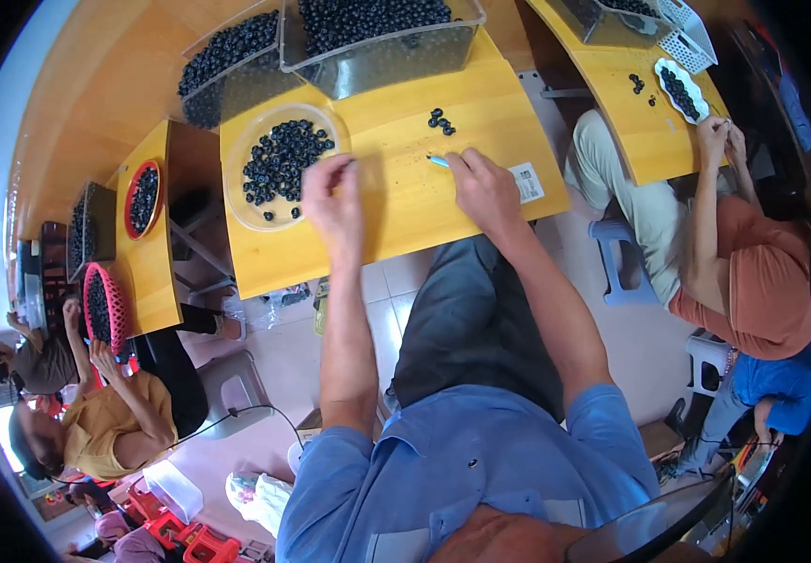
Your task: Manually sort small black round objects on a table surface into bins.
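My left hand (332,195) hovers at the right rim of a clear round plate (236,192) of dark round beads (283,155), its fingers pinched together over something too small to make out. My right hand (482,188) rests on the yellow wooden table (424,211) and grips a thin light-blue tool (437,160) whose tip sticks out to the left. A small cluster of loose dark beads (441,120) lies on the table beyond the right hand.
Two clear bins (377,56) full of dark beads stand at the table's far edge. A white label (526,182) lies by my right hand. A person in orange (752,272) works at the right table; other people sit at the left with red baskets (143,197).
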A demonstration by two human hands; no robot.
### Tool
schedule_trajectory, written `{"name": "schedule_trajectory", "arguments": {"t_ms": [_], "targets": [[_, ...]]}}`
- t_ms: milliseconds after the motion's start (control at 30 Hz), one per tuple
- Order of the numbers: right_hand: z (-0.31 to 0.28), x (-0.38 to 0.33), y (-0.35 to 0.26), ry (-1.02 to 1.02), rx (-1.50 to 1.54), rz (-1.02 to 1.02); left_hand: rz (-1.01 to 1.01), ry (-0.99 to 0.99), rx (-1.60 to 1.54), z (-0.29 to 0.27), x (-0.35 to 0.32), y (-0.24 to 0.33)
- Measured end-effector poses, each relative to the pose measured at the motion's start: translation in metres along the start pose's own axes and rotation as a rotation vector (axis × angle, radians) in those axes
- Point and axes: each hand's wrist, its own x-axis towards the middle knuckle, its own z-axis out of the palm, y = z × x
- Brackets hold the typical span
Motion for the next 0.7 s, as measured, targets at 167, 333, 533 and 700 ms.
{"name": "schedule_trajectory", "arguments": {"t_ms": [167, 333, 533, 700], "targets": [[0.009, -0.001, 0.0, 0.05, 0.014, -0.029, 0.389, 0.134, 0.535, -0.033, 0.047, 0.007], [0.009, 0.001, 0.001, 0.071, 0.032, -0.043, 0.158, -0.371, 0.229, 0.039, 0.058, 0.011], [0.006, 0.002, 0.0, 0.063, 0.036, -0.027, 0.018, -0.56, 0.35, 0.103, 0.06, -0.011], [0.001, 0.003, -0.005, 0.048, 0.062, -0.02, 0.059, -0.53, 0.401, 0.109, 0.061, -0.023]]}}
